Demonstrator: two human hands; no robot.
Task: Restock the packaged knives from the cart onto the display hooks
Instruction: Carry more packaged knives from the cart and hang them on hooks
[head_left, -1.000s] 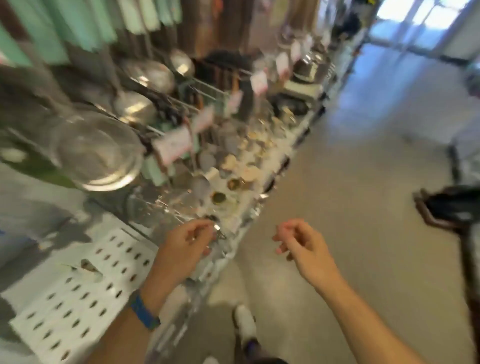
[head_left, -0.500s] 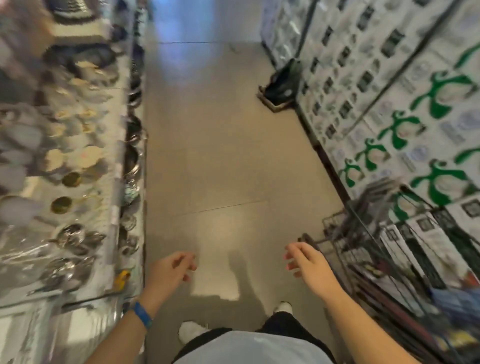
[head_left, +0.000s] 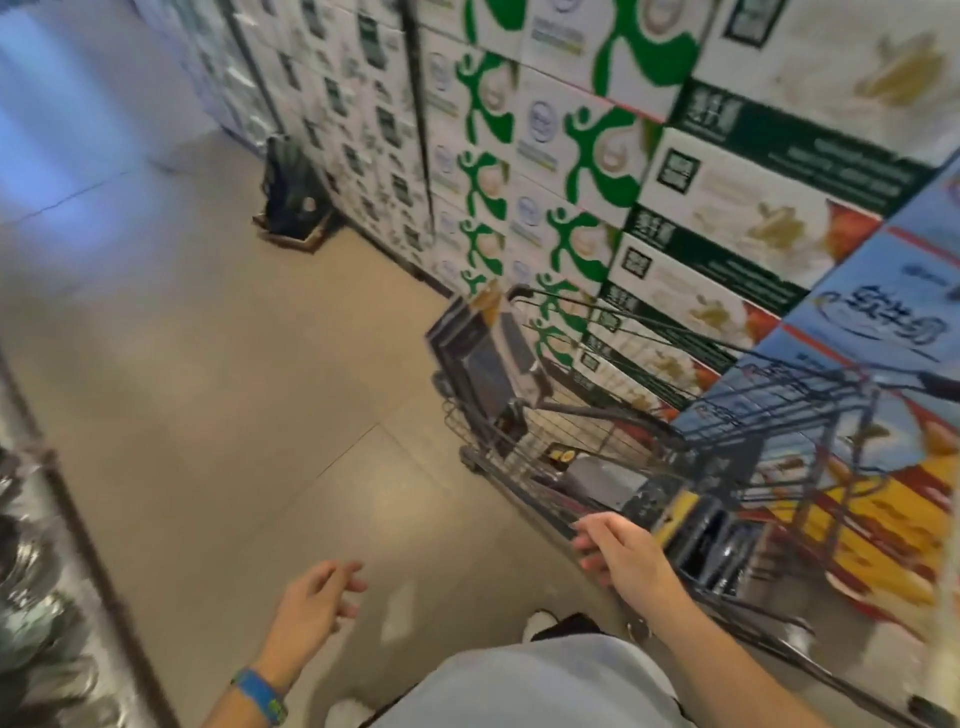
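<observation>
A dark wire shopping cart (head_left: 649, 431) stands at the right of the aisle against stacked boxes. Dark packaged goods (head_left: 478, 358) stand upright at its far end, and more flat packs (head_left: 608, 480) lie in its basket; blur keeps me from telling which are knives. My right hand (head_left: 621, 553) hovers at the cart's near rim, fingers loosely curled and holding nothing. My left hand (head_left: 311, 610), with a blue wristband, hangs over the floor with relaxed fingers, also holding nothing. The display hooks are out of view.
Stacked white-and-green cartons (head_left: 545, 156) and blue-and-yellow cartons (head_left: 883, 364) form a wall at the right. A dark bag on a low pallet (head_left: 291, 197) sits farther down the aisle. A shelf edge with shiny metalware (head_left: 31, 597) runs along the left. Tan floor (head_left: 234, 389) lies between.
My view has swung right from the utensil shelf to the cart. Both hands came away from the shelf, and the right hand now reaches the cart's rim.
</observation>
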